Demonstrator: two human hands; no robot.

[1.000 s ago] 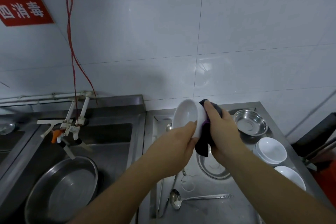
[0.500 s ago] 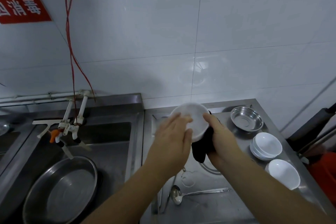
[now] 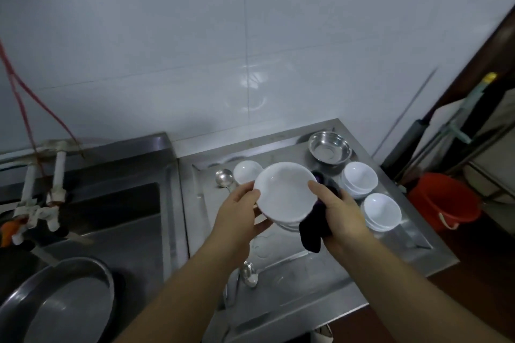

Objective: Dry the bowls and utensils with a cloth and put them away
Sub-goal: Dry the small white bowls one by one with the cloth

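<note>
Both hands are holding a white bowl point(image 3: 285, 192) above the steel drainboard point(image 3: 292, 267), its open side facing up toward the camera. The left hand point(image 3: 237, 214) is gripping the bowl's left rim, thumb on top and fingers underneath. The right hand point(image 3: 338, 213) is gripping the right rim with its thumb over the edge, and it is also pressing a dark cloth point(image 3: 313, 227) against the bowl's underside, with the cloth's loose end hanging down below the palm. On the drainboard a small white bowl point(image 3: 246, 171) is sitting just beside a spoon point(image 3: 224, 177), a steel bowl point(image 3: 328, 151) is standing at the back, and two stacks of white bowls point(image 3: 359, 179) point(image 3: 381, 210) are sitting to the right. Another spoon point(image 3: 249, 273) is lying near the front edge. A large steel basin point(image 3: 60, 303) is resting in the sink point(image 3: 111, 217) on the left
</note>
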